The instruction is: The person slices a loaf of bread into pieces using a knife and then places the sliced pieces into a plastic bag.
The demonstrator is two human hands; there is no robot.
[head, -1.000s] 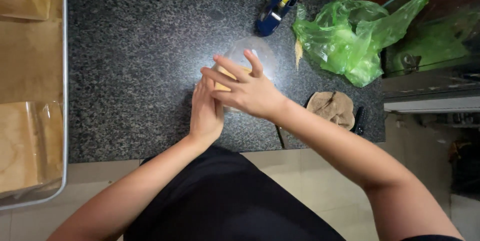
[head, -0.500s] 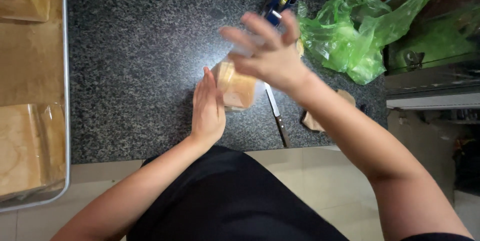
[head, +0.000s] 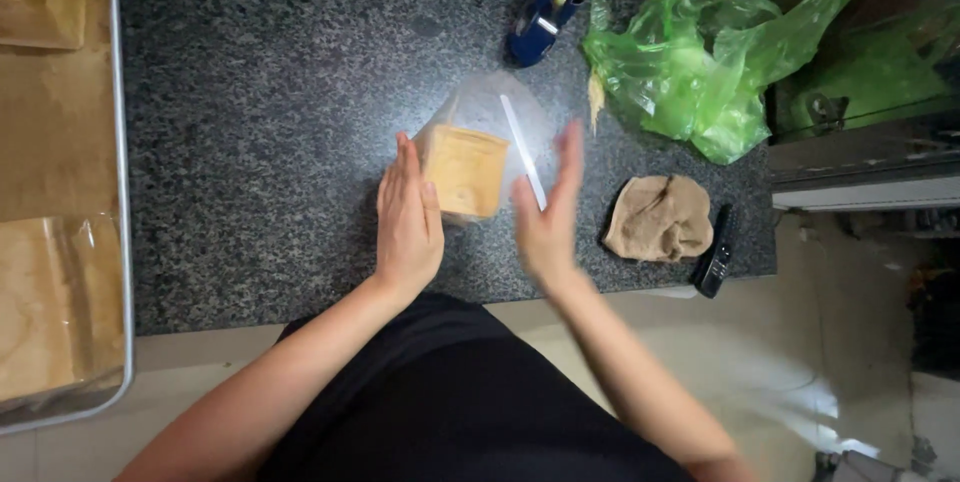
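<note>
Bread bag (head: 470, 157) — long axis away, mouth far

Speckled polished stone counter (head: 260, 142) (glossy), thin crinkled green plastic bag (head: 700, 72), matt tan cloth (head: 658, 219) — soft-looking, rumpled.

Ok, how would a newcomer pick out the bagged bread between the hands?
On the dark speckled counter, look between the left hand and right hand. The bagged bread is a tan square in clear plastic, unlike the green bag or the brown cloth.
</note>
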